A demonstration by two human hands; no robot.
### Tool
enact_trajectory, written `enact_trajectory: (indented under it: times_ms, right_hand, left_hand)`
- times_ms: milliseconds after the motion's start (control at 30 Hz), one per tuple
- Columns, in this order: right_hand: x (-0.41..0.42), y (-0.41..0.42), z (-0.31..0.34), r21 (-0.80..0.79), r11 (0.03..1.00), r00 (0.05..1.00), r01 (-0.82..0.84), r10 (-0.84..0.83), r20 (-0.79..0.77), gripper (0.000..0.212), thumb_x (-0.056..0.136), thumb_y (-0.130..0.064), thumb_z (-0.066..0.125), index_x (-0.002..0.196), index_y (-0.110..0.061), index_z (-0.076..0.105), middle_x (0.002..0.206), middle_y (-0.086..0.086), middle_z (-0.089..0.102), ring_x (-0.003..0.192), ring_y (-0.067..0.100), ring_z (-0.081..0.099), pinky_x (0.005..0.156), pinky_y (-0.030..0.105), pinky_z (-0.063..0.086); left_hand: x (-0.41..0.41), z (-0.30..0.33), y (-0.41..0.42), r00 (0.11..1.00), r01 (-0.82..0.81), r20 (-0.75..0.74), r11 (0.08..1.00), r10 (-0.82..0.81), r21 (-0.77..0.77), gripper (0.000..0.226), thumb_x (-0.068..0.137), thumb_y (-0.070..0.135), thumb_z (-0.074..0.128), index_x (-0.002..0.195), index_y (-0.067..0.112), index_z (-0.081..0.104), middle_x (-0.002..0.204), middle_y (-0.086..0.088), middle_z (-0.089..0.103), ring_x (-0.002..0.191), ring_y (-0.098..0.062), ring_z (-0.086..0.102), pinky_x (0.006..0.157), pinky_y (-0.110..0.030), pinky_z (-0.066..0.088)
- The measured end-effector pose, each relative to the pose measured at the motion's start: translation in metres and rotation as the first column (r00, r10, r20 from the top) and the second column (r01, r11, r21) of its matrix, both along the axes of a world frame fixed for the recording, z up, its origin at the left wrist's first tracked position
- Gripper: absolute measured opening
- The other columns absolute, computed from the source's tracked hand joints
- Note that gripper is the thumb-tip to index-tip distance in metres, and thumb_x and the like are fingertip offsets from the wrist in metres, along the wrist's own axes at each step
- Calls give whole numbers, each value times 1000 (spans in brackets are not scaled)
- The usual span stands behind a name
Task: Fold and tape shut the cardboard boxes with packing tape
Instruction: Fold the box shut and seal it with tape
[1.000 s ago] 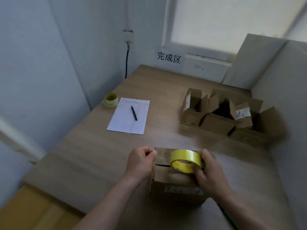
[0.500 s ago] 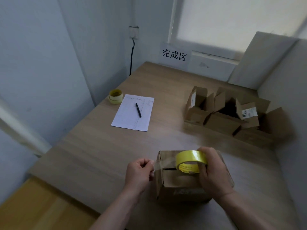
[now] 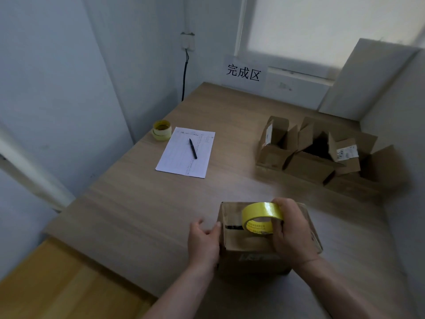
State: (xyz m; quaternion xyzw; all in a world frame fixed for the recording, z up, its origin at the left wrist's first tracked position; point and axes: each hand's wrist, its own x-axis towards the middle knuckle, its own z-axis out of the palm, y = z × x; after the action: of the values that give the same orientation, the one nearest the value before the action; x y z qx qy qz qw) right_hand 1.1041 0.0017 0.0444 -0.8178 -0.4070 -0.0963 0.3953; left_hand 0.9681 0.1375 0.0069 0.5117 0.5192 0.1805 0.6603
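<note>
Near table [image 3: 142, 215] front edge, box [image 3: 232, 242] sits, flaps folded, seam slot unsealed. Left hand [image 3: 203, 240] has uncurled from fist, now flat against box side (probably pressing tape end). Right hand [image 3: 292, 233] still grips yellow tape roll [image 3: 261, 217] over top; taping begins.

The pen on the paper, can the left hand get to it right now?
Probably yes. The pen lies in the open on the paper, with bare table between it and the left hand, which rests against the box and grips nothing.
</note>
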Motion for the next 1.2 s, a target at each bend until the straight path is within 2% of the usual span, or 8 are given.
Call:
enact_trajectory:
  times_ms: [100, 267, 400, 567, 667, 867, 1033, 1200]
  right_hand:
    - [-1, -1, -2, 3, 1000, 1000, -9, 9, -23, 24, 84, -24, 42, 106, -21, 52, 92, -5, 51, 81, 7, 41, 71, 33, 40]
    - [-9, 2, -2, -69, 998, 998, -14, 10, -65, 32, 79, -26, 45, 103, -12, 61, 92, 4, 63, 83, 26, 57, 74, 41, 46]
    - [-6, -1, 3, -62, 998, 970, -18, 3, -243, 14, 80, -14, 59, 92, -21, 62, 84, -5, 64, 82, 22, 59, 71, 39, 48]
    - [16, -12, 30, 25, 994, 796, -108, 101, -597, 21, 72, -12, 85, 79, -22, 68, 74, 4, 67, 68, 22, 63, 59, 38, 51]
    - [32, -20, 53, 107, 967, 744, -233, 247, -621, 23, 68, -29, 82, 87, -25, 70, 81, 7, 66, 74, 28, 64, 62, 41, 51]
    - [41, -32, 40, 43, 963, 755, -265, 235, -613, 31, 71, -50, 68, 91, -26, 66, 82, 4, 61, 76, 25, 59, 66, 37, 45]
    - [39, -36, 16, 139, 982, 768, -127, 186, -613, 19, 75, -45, 64, 84, -27, 64, 73, -8, 58, 69, 12, 55, 61, 21, 42]
    - [37, -30, 11, 168, 983, 778, -72, 161, -608, 23, 74, -44, 63, 85, -23, 63, 75, -3, 58, 71, 14, 56, 61, 22, 45]
  left_hand:
    - [-5, -1, 7, 992, 32, -128, 989, -13, 144, 70, 86, 29, 72, 144, 27, 35, 134, -6, 47, 111, -23, 55, 90, -40, 51]
    - [15, 17, 9, 933, 278, 78, 843, -350, 460, 38, 103, 23, 42, 140, 28, 47, 153, 8, 27, 129, 22, 25, 97, 3, 22]
    - [26, 13, 14, 914, 304, 127, 858, -385, 414, 33, 105, 18, 34, 133, 21, 53, 144, -2, 47, 135, -7, 39, 115, -22, 28]
    - [27, 3, 12, 921, 289, 92, 824, -378, 487, 28, 105, 19, 36, 117, 30, 59, 126, 2, 58, 115, 2, 52, 101, -9, 35]
    - [24, -8, 9, 883, 378, -32, 668, -469, 641, 29, 102, 28, 40, 124, 28, 58, 120, 7, 57, 112, 6, 50, 98, -9, 36]
    - [12, -32, 3, 853, 474, -85, 697, -515, 538, 27, 100, 21, 50, 125, 32, 49, 133, 1, 49, 130, -14, 45, 105, -7, 27]
    - [2, -26, -28, 790, 547, -157, 568, -592, 614, 107, 60, 85, 60, 146, 33, 24, 153, 12, 22, 143, -3, 19, 115, -18, 20]
    - [32, -19, -59, 753, 620, -362, 411, -549, 668, 121, 45, 86, 62, 141, 45, 0, 151, 20, 1, 141, -6, 9, 109, -23, 24]
